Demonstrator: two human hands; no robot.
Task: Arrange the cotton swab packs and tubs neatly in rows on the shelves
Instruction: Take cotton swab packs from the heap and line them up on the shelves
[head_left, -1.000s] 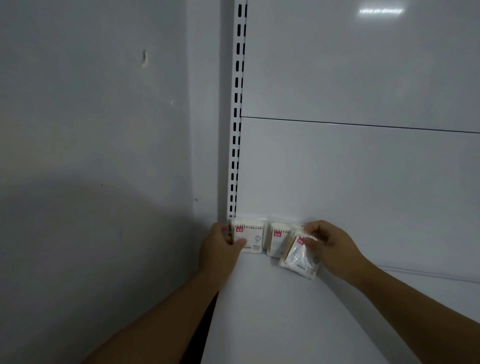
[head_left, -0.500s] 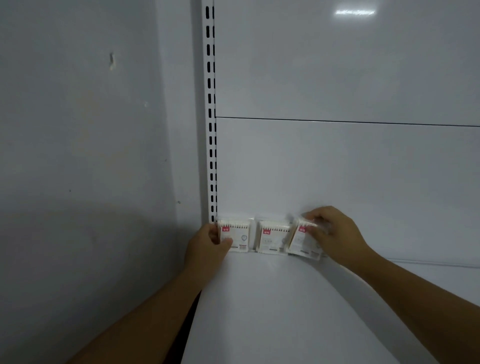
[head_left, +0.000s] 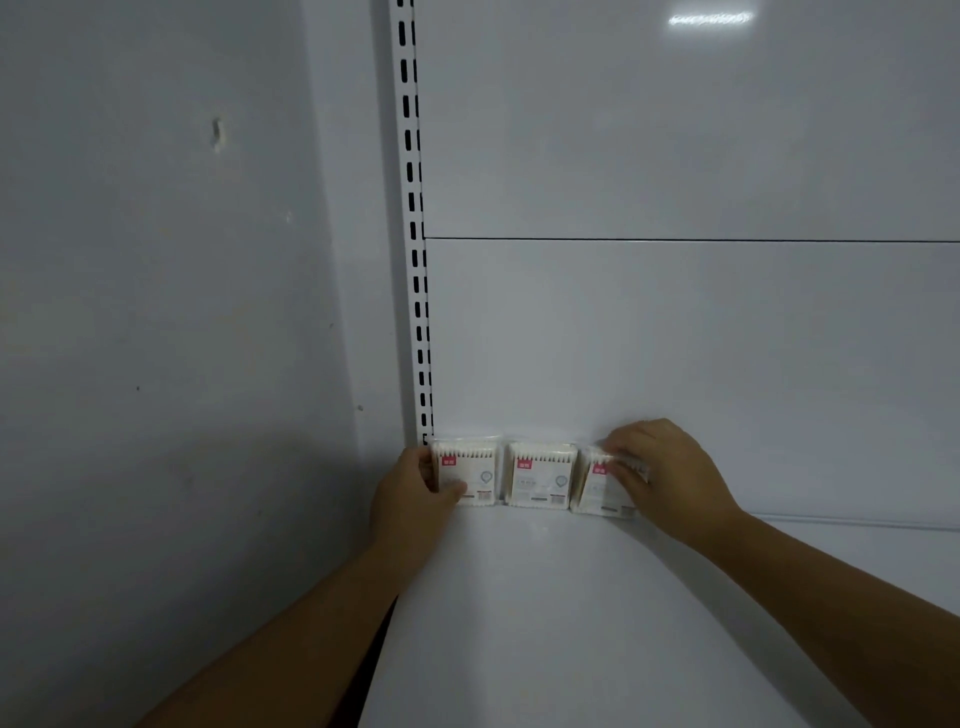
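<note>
From the head camera, three cotton swab packs stand upright in a row at the back left corner of a white shelf (head_left: 571, 623), their backs against the white back panel (head_left: 675, 338). The left cotton swab pack (head_left: 470, 475) sits in the corner itself, just at the foot of the slotted upright (head_left: 415, 260) that runs up the panel's left edge. The left hand (head_left: 415, 499) grips this pack by its left side, the thumb lying across the lower front and the fingers curled round the edge behind it. The middle cotton swab pack (head_left: 540, 475) stands just beside it, square to the panel, with no hand on it. The right cotton swab pack (head_left: 597, 491) comes next along the back edge, slightly turned and tilted so that its lower left corner sits close to the middle pack. The right hand (head_left: 665, 473) holds it from the right, fingers curled over its top edge and pinching it. Each pack shows a row of white swab tips over a small red label. A grey wall (head_left: 156, 312) meets the shelf's left side, a thin horizontal seam (head_left: 675, 240) crosses the back panel, and a lamp reflection (head_left: 709, 19) shines near the panel's top.
</note>
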